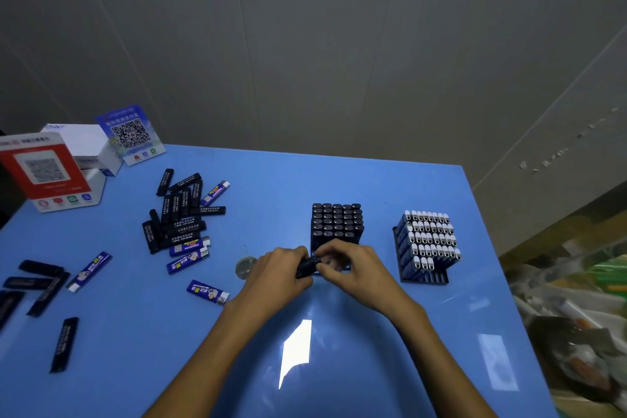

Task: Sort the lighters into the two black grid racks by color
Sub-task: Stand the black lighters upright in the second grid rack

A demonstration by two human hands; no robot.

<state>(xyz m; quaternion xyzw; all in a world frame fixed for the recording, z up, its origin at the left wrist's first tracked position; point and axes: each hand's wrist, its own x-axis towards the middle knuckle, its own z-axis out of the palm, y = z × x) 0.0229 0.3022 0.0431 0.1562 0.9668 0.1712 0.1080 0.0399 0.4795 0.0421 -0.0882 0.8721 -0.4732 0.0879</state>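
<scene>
Left hand [283, 270] and right hand [349, 265] are both pinching one black lighter [307, 267], fingers curled round it; black-filled rack [337, 224] is standing just beyond the fingertips.

Two racks are standing side by side on the counter [339, 366], one rack [337, 222] left of the other rack [425, 248]. Both hands are meeting just before the left one. A lighter pile [179, 214] is lying farther left, boxes [51, 170] sitting behind it.
</scene>
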